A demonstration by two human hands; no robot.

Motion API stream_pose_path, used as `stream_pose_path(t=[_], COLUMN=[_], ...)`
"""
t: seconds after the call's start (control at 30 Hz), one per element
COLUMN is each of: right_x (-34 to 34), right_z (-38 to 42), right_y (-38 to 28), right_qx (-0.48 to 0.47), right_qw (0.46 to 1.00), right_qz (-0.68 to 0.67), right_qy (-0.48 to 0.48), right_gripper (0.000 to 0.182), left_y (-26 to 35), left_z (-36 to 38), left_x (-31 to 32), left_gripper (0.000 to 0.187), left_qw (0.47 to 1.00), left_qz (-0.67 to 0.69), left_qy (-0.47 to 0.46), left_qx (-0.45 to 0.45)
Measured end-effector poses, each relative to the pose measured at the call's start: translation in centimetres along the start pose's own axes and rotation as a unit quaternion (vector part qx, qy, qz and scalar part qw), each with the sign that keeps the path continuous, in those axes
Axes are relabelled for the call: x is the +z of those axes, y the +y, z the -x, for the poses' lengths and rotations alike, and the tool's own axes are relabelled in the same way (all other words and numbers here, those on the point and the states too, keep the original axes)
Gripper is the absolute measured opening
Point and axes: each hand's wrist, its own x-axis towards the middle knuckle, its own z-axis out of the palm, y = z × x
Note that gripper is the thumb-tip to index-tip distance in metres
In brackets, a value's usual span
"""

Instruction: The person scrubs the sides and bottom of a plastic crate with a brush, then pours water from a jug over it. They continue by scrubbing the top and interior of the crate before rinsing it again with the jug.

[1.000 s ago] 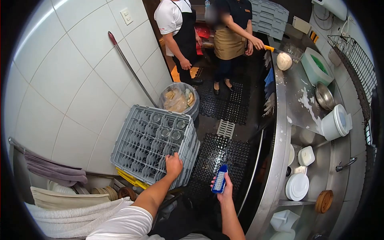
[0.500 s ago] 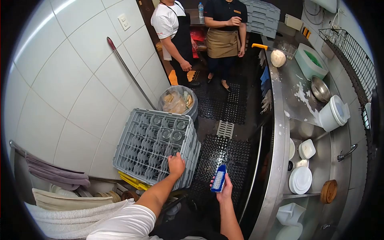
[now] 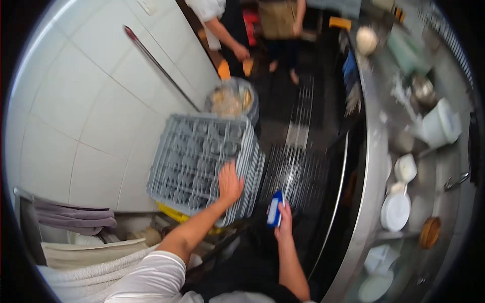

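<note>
My right hand [image 3: 284, 221] grips a blue scrub brush [image 3: 274, 208] with pale bristles, held over the dark floor. On the right front part of a grey dish rack [image 3: 194, 151] lies my left hand [image 3: 231, 183]. Its fingers look stretched forward over the rack's grid, with the thumb apart; motion blur hides the fingertips. The rack tops a stack of similar racks and has rows of clear glassware in its compartments. Beneath the stack a yellow base [image 3: 173, 212] shows.
A lined bin [image 3: 232, 101] stands behind the racks, beside a pole [image 3: 161, 68] leaning on the wall. Two people stand beyond. Along the right runs a steel counter [image 3: 371, 166] with white containers [image 3: 395, 212]. Towels [image 3: 76, 219] hang at left.
The view has shifted and blurred. My left hand has gone from closed fingers at the rack's edge to fingers stretched over it. The brush stays in my right hand, turned slightly.
</note>
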Motion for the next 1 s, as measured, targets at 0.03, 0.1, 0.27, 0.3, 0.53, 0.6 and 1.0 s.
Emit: stream_pose_path(t=[0.03,0.1,0.27,0.3,0.53,0.6,1.0], right_x=[-1.6,-5.2,-7.9,-9.6,-13.2,-14.8,-11.8], right_z=[-1.0,-3.8,-9.1,-10.8,-20.1,-21.5,-44.9], right_y=[2.0,6.5,11.1,13.9,23.2,27.1,25.1], right_qx=[0.022,0.055,0.139,0.098,0.139,0.176,0.126], right_qw=[0.999,0.992,0.977,0.982,0.881,0.878,0.874], right_qz=[-0.001,-0.016,0.062,0.072,0.417,0.414,0.434], right_qy=[0.034,0.109,0.15,0.146,0.176,0.166,0.178], right_gripper=[0.038,0.041,0.047,0.05,0.063,0.062,0.054], left_y=[0.0,0.0,0.0,0.1,-1.3,-1.4,-2.2], left_z=[-1.2,-4.4,-9.9,-9.9,-8.8,-8.7,-5.7], left_x=[0.0,1.1,6.1,6.3,5.6,5.8,4.0], left_gripper=[0.08,0.077,0.066,0.067,0.075,0.081,0.075], left_qw=[0.999,0.996,0.997,0.997,0.993,0.991,0.979], left_qz=[-0.009,-0.015,-0.069,-0.069,-0.067,-0.104,-0.135], left_qy=[0.036,0.066,0.015,0.01,-0.061,-0.075,-0.024], left_qx=[0.033,0.061,0.019,0.027,0.069,0.03,-0.152])
